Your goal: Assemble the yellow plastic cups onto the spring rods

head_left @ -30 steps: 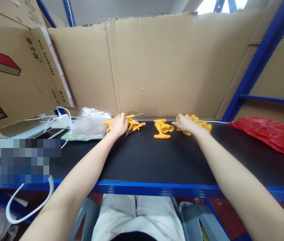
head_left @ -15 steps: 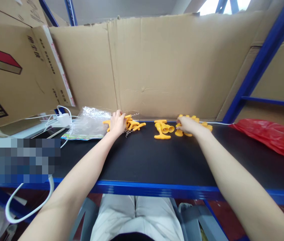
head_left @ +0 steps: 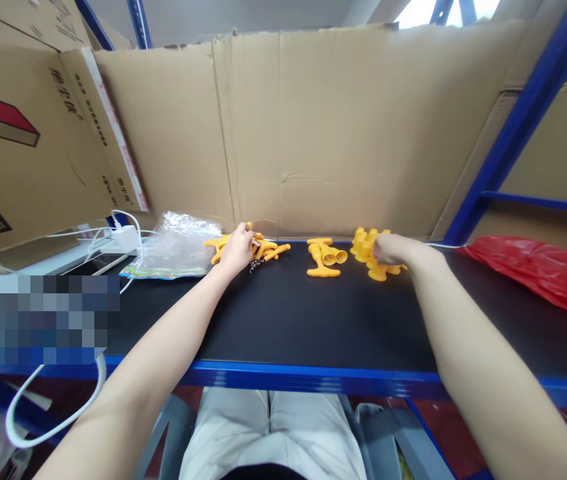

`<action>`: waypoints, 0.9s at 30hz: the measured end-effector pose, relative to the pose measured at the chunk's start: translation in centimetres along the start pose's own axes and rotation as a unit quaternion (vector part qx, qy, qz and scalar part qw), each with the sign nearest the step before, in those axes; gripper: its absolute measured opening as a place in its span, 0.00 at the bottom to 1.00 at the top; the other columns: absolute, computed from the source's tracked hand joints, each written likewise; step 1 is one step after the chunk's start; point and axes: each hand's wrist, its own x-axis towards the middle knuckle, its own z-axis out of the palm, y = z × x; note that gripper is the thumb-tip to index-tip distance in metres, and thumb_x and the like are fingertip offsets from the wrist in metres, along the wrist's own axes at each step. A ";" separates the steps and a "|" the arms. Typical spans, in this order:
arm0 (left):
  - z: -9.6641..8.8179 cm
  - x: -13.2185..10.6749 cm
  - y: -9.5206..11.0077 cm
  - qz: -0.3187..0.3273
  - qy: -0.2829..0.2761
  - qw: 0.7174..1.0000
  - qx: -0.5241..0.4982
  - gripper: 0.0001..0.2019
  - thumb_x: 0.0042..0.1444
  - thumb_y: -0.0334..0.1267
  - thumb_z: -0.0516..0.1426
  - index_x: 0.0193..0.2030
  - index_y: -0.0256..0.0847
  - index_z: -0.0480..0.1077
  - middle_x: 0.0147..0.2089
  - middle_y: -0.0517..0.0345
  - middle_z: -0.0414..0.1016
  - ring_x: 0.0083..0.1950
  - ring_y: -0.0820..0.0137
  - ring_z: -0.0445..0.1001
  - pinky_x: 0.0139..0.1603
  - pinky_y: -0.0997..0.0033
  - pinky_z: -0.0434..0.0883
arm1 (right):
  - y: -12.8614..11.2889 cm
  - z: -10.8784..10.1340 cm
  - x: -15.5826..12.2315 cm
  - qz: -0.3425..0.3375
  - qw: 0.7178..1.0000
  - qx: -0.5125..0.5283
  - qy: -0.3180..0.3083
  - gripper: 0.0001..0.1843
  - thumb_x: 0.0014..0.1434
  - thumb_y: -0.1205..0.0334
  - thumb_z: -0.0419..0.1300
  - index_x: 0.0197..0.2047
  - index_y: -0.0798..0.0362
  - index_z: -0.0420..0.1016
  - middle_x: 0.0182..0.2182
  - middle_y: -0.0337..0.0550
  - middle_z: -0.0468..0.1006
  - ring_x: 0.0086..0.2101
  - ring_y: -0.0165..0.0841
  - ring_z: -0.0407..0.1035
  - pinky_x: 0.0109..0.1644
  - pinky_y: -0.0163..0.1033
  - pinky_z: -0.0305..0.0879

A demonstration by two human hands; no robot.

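Note:
My left hand [head_left: 239, 250] is closed around a yellow-handled corkscrew [head_left: 250, 227], with a bit of metal spiral showing by the fingers. Beneath and beside it lies a pile of yellow T-handled corkscrews [head_left: 276, 252]. On the right, my right hand [head_left: 388, 249] has its fingers closed at a cluster of yellow cup-shaped sleeves [head_left: 362, 241]. It grips a flared yellow sleeve [head_left: 377, 271], though the fingertips are partly hidden. Between the hands rest corkscrews with their sleeves fitted [head_left: 323, 272], together with open sleeve ends facing me.
Clear plastic bags [head_left: 176, 247] lie left of the pile, near a white charger [head_left: 125, 238] and cables. A red plastic bag [head_left: 533, 273] is at the right. Cardboard [head_left: 343, 133] walls the back of the black shelf [head_left: 308, 320], which has a blue front edge.
My right hand has shifted right and toward me among the sleeves, uncovering the left ones. My left hand has turned a little, and the corkscrew by its fingers now points differently.

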 end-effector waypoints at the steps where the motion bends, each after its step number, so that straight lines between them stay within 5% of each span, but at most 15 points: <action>1: 0.0 0.0 0.0 0.009 -0.001 1.000 -0.002 0.13 0.53 0.25 0.47 0.37 0.37 0.71 0.44 0.49 0.64 0.44 0.66 0.68 0.46 0.63 0.68 | -0.1 -0.2 -0.1 0.013 0.999 -0.019 -0.028 0.04 0.42 0.74 0.60 0.23 0.57 0.73 0.22 0.46 0.74 0.25 0.34 0.69 0.27 0.36 0.61; 3: 0.1 -0.1 -0.1 0.021 -0.002 1.000 -0.008 0.11 0.54 0.27 0.48 0.38 0.36 0.70 0.45 0.50 0.64 0.45 0.66 0.68 0.46 0.63 0.69 | -0.1 -0.4 -0.1 0.032 0.997 -0.047 -0.058 0.04 0.43 0.74 0.59 0.25 0.57 0.73 0.24 0.47 0.75 0.25 0.34 0.70 0.27 0.35 0.61; 17: 0.8 -0.7 -0.1 0.010 -0.101 0.995 -0.021 0.19 0.58 0.35 0.46 0.57 0.40 0.59 0.62 0.48 0.55 0.60 0.63 0.60 0.58 0.60 0.62 | 1.3 0.5 1.1 0.065 0.995 -0.076 -0.010 0.16 0.43 0.72 0.58 0.38 0.60 0.76 0.36 0.55 0.77 0.33 0.39 0.73 0.29 0.35 0.63; 22: 0.6 -0.9 0.3 -0.017 -0.181 0.983 0.018 0.26 0.58 0.46 0.46 0.61 0.35 0.54 0.67 0.43 0.47 0.65 0.59 0.53 0.63 0.57 0.54 | -0.8 -1.3 -0.8 0.096 0.992 -0.079 0.005 0.19 0.45 0.70 0.57 0.43 0.58 0.74 0.39 0.57 0.76 0.37 0.41 0.72 0.31 0.36 0.62; 27: 0.5 -1.0 0.9 -0.040 -0.245 0.967 0.052 0.30 0.59 0.52 0.40 0.64 0.37 0.48 0.69 0.45 0.38 0.68 0.57 0.41 0.63 0.44 0.44 | -4.8 -0.9 -2.3 -0.011 0.996 -0.051 0.073 0.13 0.56 0.62 0.51 0.42 0.57 0.71 0.42 0.55 0.75 0.39 0.40 0.71 0.35 0.38 0.62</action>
